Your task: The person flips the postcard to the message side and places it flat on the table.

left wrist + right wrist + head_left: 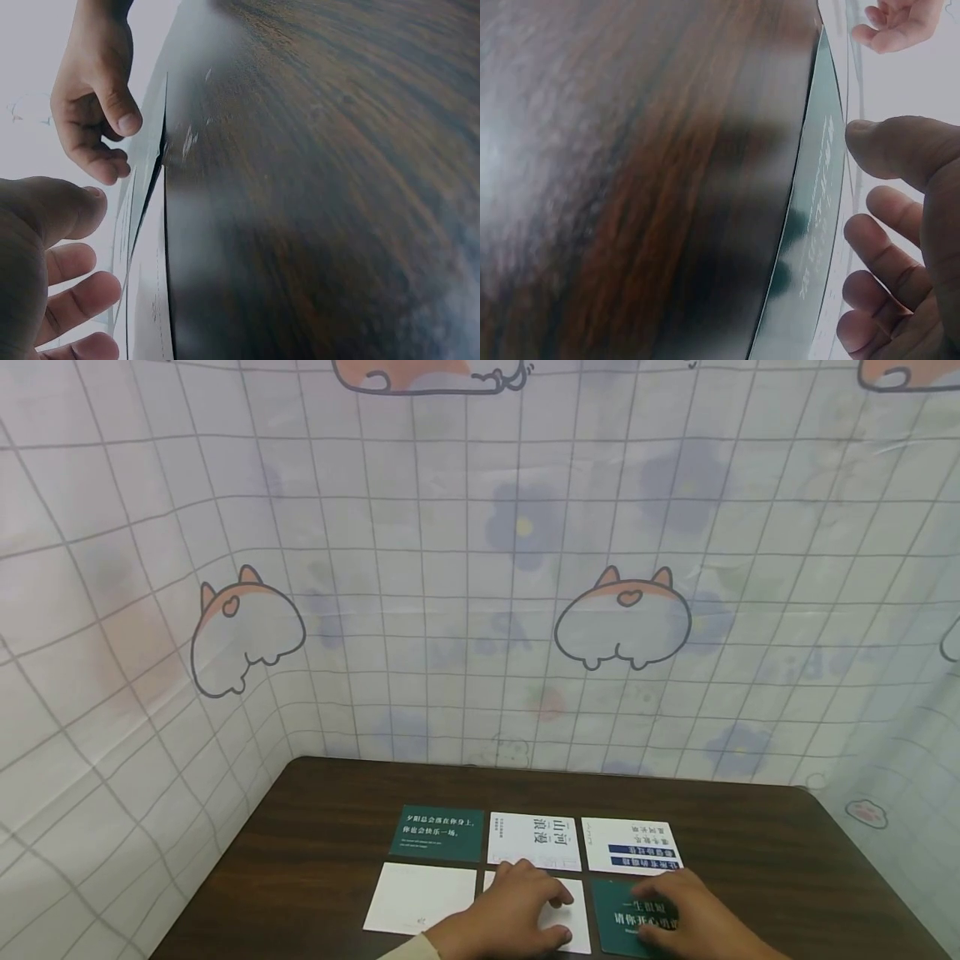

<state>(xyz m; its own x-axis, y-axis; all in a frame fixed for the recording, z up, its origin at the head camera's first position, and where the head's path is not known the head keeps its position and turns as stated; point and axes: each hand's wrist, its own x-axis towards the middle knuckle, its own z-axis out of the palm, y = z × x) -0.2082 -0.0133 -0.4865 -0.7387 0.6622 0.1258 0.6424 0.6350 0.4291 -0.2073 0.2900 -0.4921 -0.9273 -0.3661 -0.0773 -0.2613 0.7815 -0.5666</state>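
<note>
My left hand [508, 912] hovers over a plain white card [577, 920] in the middle of the front row and hides much of it. Its fingers are loosely bent and apart, with nothing held between them, as the left wrist view also shows. To the right, my right hand [697, 914] is over a dark green card [613, 920] with white lettering. Its thumb and fingers overlap the card's right part in the head view. In the right wrist view, the fingertips [864, 232] are loosely spread close above that green card [821, 180], pinching nothing.
Behind the hands lie a green card [437, 833] with white text and two white printed cards, one [517, 842] in the middle and one [600, 843] at right. A blank white card [420, 893] lies front left. A patterned curtain [450, 610] surrounds the dark wooden table [300, 860].
</note>
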